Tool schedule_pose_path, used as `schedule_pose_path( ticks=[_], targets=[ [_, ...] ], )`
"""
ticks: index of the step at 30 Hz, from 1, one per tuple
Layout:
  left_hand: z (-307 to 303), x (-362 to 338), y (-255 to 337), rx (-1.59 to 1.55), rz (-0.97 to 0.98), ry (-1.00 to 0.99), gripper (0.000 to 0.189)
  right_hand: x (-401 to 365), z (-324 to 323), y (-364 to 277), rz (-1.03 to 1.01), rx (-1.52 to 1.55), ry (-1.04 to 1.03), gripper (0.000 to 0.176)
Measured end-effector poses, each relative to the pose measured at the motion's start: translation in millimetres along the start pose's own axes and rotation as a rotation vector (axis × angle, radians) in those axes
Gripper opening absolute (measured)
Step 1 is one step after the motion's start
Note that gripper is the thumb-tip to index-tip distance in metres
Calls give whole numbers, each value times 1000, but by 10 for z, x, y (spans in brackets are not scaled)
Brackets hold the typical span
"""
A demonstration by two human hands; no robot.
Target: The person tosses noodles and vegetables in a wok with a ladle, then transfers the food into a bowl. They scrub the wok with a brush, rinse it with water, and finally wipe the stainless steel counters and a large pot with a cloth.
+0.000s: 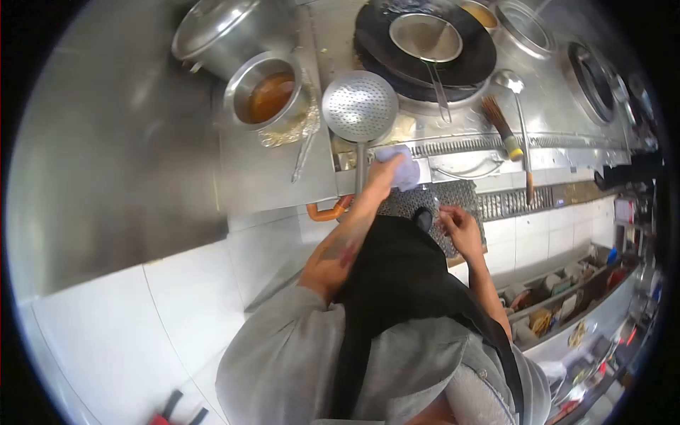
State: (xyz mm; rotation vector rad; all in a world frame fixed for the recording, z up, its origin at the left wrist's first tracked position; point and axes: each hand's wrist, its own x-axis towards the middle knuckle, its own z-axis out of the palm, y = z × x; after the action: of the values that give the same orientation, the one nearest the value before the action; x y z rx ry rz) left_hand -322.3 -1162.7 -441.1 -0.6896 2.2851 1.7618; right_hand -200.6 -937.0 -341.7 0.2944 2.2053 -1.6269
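My left hand (383,176) is closed on a lavender cloth (404,168) at the front edge of the steel stove counter. Right beside it, the handle of a round perforated skimmer (360,106) runs down past my wrist; the skimmer's bowl lies flat on the counter. Lower down, my right hand (462,230) hovers in front of my black apron (404,283), fingers loosely curled and partly apart, with nothing visible in them. Below that hand is a dark textured mat (464,202) on the floor.
A black wok (478,60) carries a fine-mesh strainer (425,39). Left of the skimmer stands a steel pot of brown liquid (273,95), near a large lidded pot (212,28). A bristle brush (501,126) and a ladle (520,113) lie right. An orange pipe (326,212) juts below the counter.
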Motion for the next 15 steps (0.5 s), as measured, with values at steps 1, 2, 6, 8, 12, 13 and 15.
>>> schedule_pose_path(
  ticks=[1,2,6,8,12,13,15],
  targets=[
    [-339,-31,135,-485,-45,-165,45,-2,-49,68,19,32,3,27],
    [-755,-86,268,-971,-80,-336,40,4,-85,145,42,62,9,27],
    [-2721,42,265,-967,70,-35,34,169,-83,178,103,113,-27,29],
    [-3566,475,99,-867,117,150,39,304,129,-135,42,57,-33,30],
    [-4572,1329,286,-854,-38,-9,45,717,1020,-850,-75,-71,-271,28],
    [-4657,1513,438,-792,-126,-41,47,859,1257,-921,-89,-65,-336,28],
    [-4617,2172,549,-533,-141,-27,50,1049,1687,-1246,-93,-57,-414,28]
  ],
)
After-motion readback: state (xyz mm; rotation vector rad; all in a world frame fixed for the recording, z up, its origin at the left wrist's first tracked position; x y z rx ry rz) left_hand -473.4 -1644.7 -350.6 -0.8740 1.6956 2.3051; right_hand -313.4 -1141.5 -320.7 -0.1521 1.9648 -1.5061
